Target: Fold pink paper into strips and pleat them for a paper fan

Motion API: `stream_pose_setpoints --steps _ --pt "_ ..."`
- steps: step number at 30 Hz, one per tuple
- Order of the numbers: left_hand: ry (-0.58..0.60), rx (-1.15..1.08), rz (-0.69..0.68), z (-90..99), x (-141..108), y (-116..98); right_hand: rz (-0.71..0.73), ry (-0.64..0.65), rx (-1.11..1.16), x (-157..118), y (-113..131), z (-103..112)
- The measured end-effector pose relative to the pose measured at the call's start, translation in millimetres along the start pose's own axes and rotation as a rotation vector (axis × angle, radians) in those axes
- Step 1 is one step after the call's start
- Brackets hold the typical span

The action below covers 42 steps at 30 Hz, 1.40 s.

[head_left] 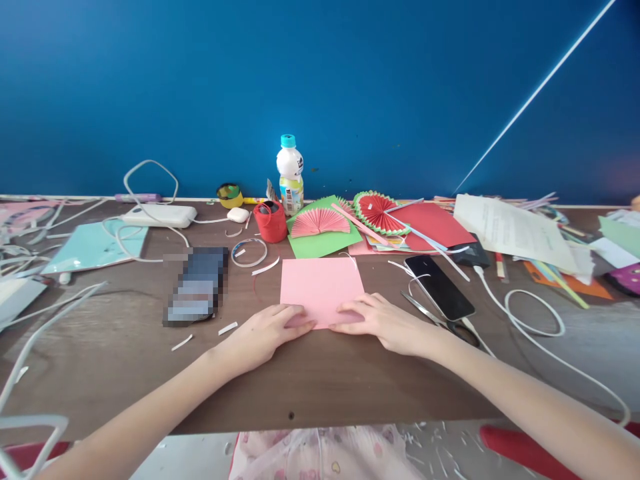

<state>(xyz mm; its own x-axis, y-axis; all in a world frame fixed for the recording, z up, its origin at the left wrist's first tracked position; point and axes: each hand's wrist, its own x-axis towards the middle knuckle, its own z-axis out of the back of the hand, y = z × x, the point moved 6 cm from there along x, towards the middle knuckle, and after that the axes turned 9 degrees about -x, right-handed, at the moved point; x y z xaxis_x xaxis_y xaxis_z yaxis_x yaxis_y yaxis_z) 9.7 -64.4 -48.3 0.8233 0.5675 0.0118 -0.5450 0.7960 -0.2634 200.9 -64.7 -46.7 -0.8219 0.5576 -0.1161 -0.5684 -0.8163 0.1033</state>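
A pink sheet of paper (320, 283) lies flat on the brown table in front of me. My left hand (269, 331) grips its near left edge, fingers bent on top and thumb along the edge. At the near right edge, my right hand (384, 323) holds the same sheet in a like way, thumb pointing inward. A narrow gap separates the two thumbs. Just beyond the sheet, a pleated pink paper fan (320, 223) rests on green paper (313, 250). A pair of scissors (425, 308) lies right of my right hand, beside a black phone (441, 288).
Behind the sheet stand a drink bottle (290, 175) and a red container (271, 222). A red-and-green pleated paper piece (377, 215) is at the back. A blurred phone (197, 285) lies left. White cables (565, 363) cross both sides, and paper scraps (227, 328) are scattered about.
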Motion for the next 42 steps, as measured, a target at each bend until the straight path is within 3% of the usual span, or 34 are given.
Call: stream_pose_setpoints --steps 7,13,19,25,34,38,42 --pt "-0.049 0.113 -0.049 -0.1 1.0 -19.2 -0.022 -0.020 -0.002 2.1 6.4 3.1" --pt "-0.073 0.210 0.134 -10.1 9.6 -45.8 -0.003 -0.144 0.015 9.7 22.7 3.8" --pt "-0.241 0.273 0.217 -20.6 6.0 -63.3 -0.146 -0.206 -0.106 11.6 42.8 -1.4" --pt "-0.268 0.150 0.234 -17.5 1.9 -56.4 -0.268 -0.255 -0.180 4.4 46.6 -9.4" --pt "-0.406 0.127 0.221 1.4 -24.5 -38.9 -0.358 -0.419 -0.103 -42.1 23.5 -10.9" --pt "-0.454 0.160 0.188 6.3 -27.5 -32.9 -0.319 -0.473 -0.057 -42.2 18.6 -8.9" --pt "-0.388 0.133 0.158 7.2 -21.3 -19.5 -0.349 -0.473 -0.079 -34.0 7.4 -3.1"
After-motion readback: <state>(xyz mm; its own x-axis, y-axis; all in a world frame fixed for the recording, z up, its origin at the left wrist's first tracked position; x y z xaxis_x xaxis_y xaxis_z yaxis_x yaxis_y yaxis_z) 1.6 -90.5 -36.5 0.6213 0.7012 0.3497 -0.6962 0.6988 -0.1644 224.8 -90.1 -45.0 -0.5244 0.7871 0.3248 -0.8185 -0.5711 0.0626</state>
